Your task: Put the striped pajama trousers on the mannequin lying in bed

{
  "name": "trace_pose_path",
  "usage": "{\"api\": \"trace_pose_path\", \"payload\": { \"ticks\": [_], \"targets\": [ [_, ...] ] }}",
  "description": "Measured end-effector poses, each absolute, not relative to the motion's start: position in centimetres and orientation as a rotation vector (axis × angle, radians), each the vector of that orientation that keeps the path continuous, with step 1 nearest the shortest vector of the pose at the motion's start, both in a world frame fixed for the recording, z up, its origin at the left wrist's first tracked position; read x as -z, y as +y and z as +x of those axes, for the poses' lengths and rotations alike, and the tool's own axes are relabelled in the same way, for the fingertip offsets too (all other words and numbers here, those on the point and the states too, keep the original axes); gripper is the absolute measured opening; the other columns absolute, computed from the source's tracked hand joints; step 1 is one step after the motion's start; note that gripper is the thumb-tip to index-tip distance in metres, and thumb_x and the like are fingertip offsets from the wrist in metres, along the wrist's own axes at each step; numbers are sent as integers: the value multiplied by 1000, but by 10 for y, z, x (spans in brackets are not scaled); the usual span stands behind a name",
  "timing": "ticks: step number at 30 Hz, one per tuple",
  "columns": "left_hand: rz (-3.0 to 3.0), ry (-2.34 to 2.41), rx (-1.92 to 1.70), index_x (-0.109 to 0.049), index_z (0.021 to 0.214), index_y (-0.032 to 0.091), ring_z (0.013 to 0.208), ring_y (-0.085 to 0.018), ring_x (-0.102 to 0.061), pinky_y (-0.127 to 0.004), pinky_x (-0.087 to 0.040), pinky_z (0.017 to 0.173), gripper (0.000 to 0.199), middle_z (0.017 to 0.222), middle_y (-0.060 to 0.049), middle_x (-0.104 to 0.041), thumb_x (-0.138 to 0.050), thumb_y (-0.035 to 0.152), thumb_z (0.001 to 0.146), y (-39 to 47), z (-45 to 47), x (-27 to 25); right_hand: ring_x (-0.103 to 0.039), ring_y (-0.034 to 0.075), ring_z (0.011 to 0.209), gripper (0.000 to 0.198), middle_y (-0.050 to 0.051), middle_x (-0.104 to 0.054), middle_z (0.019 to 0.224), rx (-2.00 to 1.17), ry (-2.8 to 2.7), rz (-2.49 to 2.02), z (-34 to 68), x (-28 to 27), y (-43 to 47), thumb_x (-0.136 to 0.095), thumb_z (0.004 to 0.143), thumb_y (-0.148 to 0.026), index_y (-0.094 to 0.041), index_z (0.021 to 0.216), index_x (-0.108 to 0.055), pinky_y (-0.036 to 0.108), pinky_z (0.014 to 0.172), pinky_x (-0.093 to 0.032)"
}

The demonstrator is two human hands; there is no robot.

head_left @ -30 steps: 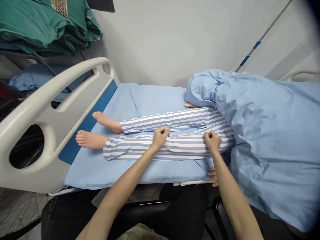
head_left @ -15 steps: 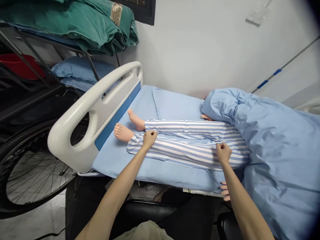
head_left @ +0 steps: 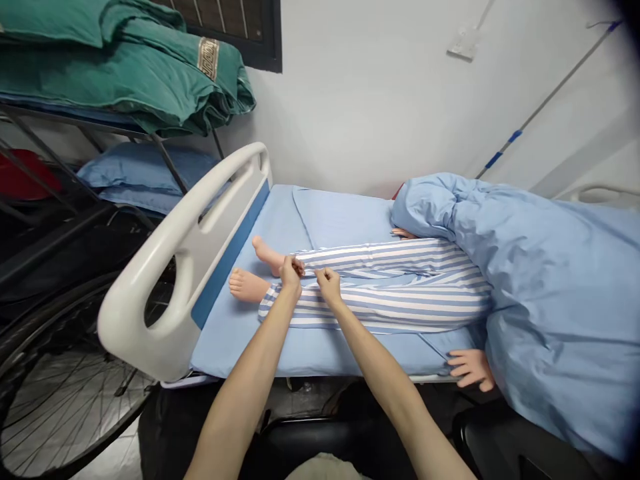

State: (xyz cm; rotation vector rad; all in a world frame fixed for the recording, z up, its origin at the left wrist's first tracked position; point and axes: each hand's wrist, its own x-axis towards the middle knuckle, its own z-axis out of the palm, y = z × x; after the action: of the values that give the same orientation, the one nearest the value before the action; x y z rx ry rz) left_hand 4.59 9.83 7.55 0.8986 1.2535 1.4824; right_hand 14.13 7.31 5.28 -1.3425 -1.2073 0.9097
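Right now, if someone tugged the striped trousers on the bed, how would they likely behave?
The striped trousers would probably crumple rather than hold stiff, since the cloth puckers at the near cuff. They likely wouldn't slide away freely: bare feet poke out past the leg ends, suggesting legs inside. The fabric looks thin, so probably light by itself.

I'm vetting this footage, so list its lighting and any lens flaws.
Head view: soft light without harsh glare on the wall; head view: dark vignetting along the right edge; head view: deep shadow beneath the bed; head view: the left hand and right hand lack clear fingertip detail.
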Motion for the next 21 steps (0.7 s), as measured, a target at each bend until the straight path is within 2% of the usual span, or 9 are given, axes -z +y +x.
{"api": "trace_pose_path", "payload": {
  "ticks": [3, 7, 12, 15, 18, 21],
  "targets": [
    [903, 1173, -1422, -35, 56, 23, 49, -11, -40, -26, -36, 51, 29, 53, 0, -44, -45, 42, 75, 96, 59, -74, -32, 10, 58, 39, -4, -30, 56, -898, -1227, -1296, 166, -55, 70, -58, 78, -39, -22, 57, -30, 25, 59, -31],
    [1028, 1241, -1301, -42, 49, 21, 49, -10, -37, -25, -31, 51, 26, 48, 2, -43, -58, 31, 66, 83, 83, -60, -29, 10, 58, 40, -4, -29, 57, -787, -1257, -1318, 214, -59, 61, -56, 79, -41, -22, 58, -28, 26, 59, -28],
    [1128, 1306, -1279, -37, 49, 22, 48, -11, -31, -26, -27, 51, 29, 48, 4, -35, -50, 29, 74, 81, 125, -64, -29, 10, 58, 38, -5, -29, 56, -696, -1217, -1438, 248, -52, 48, -54, 79, -39, -21, 56, -29, 25, 59, -26],
    [1268, 1267, -1197, -40, 49, 21, 52, -11, -35, -26, -29, 54, 27, 49, 3, -39, -53, 26, 72, 71, 154, -67, -31, 10, 59, 36, -5, -32, 56, -676, -1218, -1398, 266, -60, 46, -53, 79, -39, -21, 57, -32, 25, 60, -27],
    [1455, 1271, -1082, -40, 45, 21, 54, -12, -34, -27, -26, 56, 29, 47, 3, -37, -60, 22, 67, 58, 169, -63, -31, 10, 59, 34, -5, -32, 57, -598, -1261, -1379, 308, -72, 41, -54, 79, -37, -21, 57, -32, 25, 61, -28],
    [1534, 1306, -1064, -37, 46, 21, 54, -12, -32, -27, -26, 58, 32, 47, 4, -35, -59, 23, 68, 57, 177, -64, -31, 9, 58, 34, -5, -30, 55, -519, -1183, -1488, 357, -71, 27, -54, 77, -34, -21, 56, -31, 25, 60, -27]
  ]
}}
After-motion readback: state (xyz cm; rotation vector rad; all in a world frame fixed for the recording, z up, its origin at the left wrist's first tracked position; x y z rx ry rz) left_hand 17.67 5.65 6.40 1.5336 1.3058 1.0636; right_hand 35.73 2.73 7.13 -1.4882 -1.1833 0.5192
